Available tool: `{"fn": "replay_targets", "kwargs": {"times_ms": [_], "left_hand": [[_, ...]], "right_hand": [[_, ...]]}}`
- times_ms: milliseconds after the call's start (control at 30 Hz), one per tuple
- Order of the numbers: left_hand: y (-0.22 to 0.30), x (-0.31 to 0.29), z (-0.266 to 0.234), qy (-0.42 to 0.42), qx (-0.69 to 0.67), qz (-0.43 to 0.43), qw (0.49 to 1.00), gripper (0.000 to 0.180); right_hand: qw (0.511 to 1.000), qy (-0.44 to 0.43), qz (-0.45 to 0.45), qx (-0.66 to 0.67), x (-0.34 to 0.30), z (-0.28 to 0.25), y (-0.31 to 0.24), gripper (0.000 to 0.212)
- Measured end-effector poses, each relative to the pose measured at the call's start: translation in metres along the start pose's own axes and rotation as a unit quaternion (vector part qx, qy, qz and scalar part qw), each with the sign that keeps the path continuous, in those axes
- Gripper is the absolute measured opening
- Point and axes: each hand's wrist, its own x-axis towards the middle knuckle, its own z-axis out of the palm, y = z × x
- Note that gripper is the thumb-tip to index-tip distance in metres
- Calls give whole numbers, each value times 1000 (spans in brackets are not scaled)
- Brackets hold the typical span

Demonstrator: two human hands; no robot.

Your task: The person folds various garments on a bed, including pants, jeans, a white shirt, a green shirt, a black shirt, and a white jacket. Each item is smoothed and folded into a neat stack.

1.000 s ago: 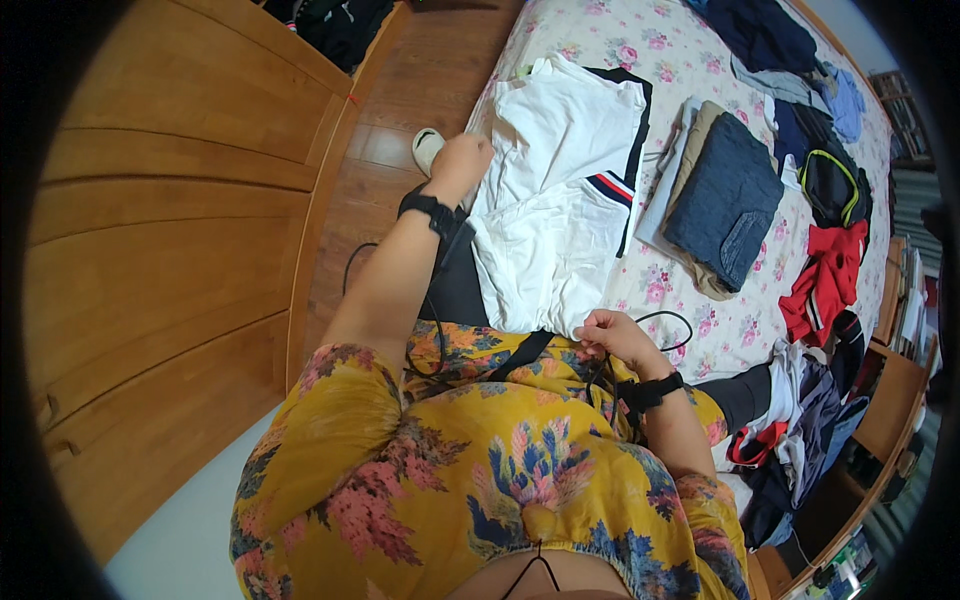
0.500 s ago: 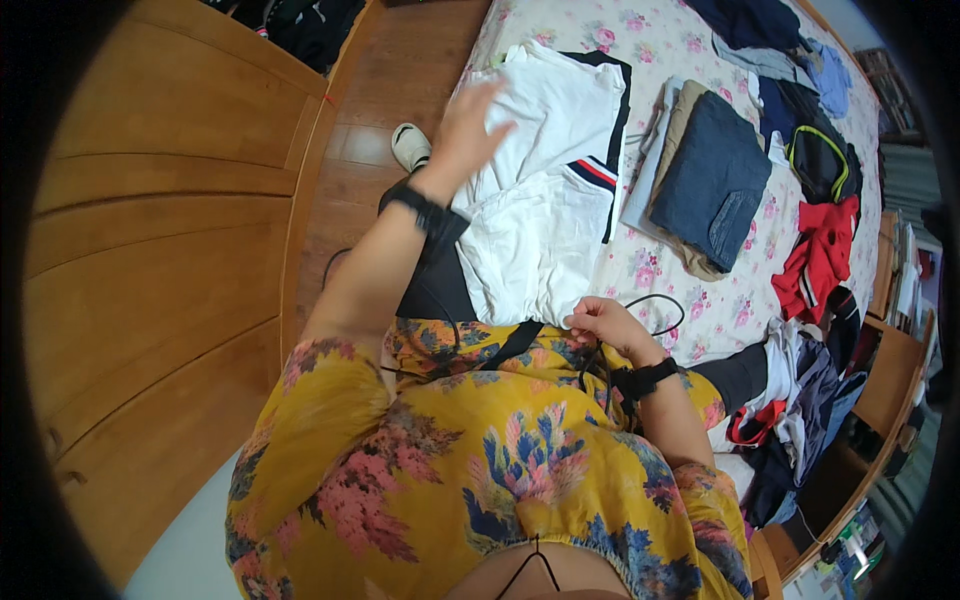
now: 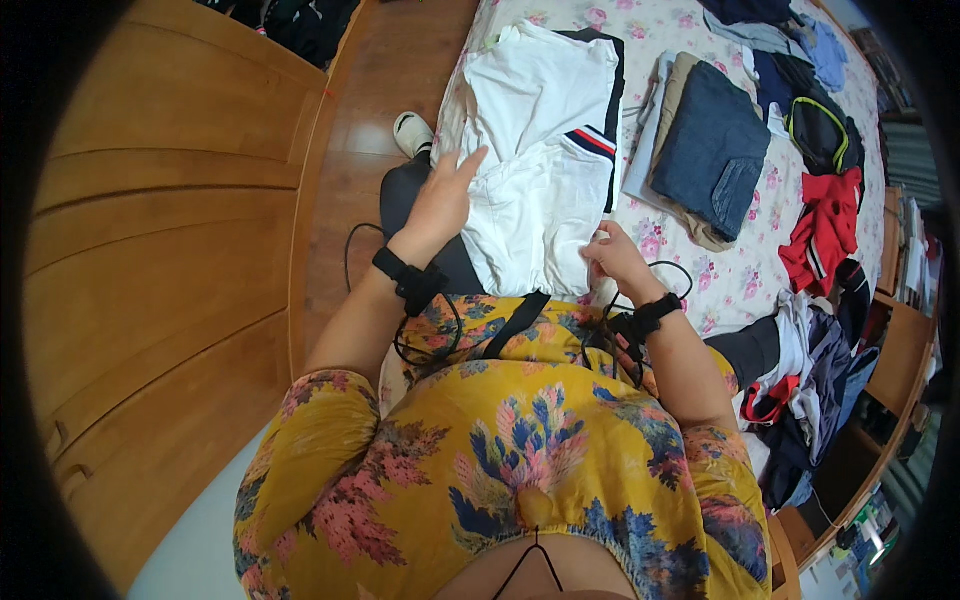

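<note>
A white shirt (image 3: 530,180) with a navy, white and red striped band lies spread on the bed in front of me, its lower edge by my lap. My left hand (image 3: 442,208) rests at the shirt's left edge with thumb and fingers apart. On the opposite side, the curled fingers of my right hand (image 3: 618,262) pinch the shirt's right edge near the bottom. A black garment (image 3: 617,110) shows from under the white shirt along its right and far sides.
To the right lies a stack of folded trousers (image 3: 708,150), dark blue on top. Beyond are a red garment (image 3: 822,232), a black item with lime trim (image 3: 818,140) and a heap of clothes (image 3: 815,370). A wooden wardrobe (image 3: 170,230) stands left. Black cables (image 3: 352,250) hang near my wrists.
My left hand has come back toward me from the shirt's far part to its left edge. My right hand has moved from the bottom hem up to the right edge.
</note>
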Motion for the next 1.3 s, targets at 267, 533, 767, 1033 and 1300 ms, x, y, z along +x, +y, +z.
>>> {"fn": "replay_targets", "kwargs": {"times_ms": [267, 533, 767, 1033, 1300], "left_hand": [[34, -52, 5, -197, 61, 251, 946, 32], [13, -76, -35, -181, -136, 138, 964, 32], [24, -78, -47, -63, 10, 274, 960, 20], [29, -111, -68, 29, 17, 226, 974, 16], [21, -108, -26, -91, 1, 171, 981, 22]], "right_hand": [[992, -109, -9, 60, -39, 17, 20, 76], [983, -155, -86, 48, -80, -37, 12, 49], [958, -266, -109, 7, -93, -52, -17, 22], [964, -212, -161, 4, -113, -52, -40, 23], [983, -170, -54, -52, -87, -22, -32, 60]]}}
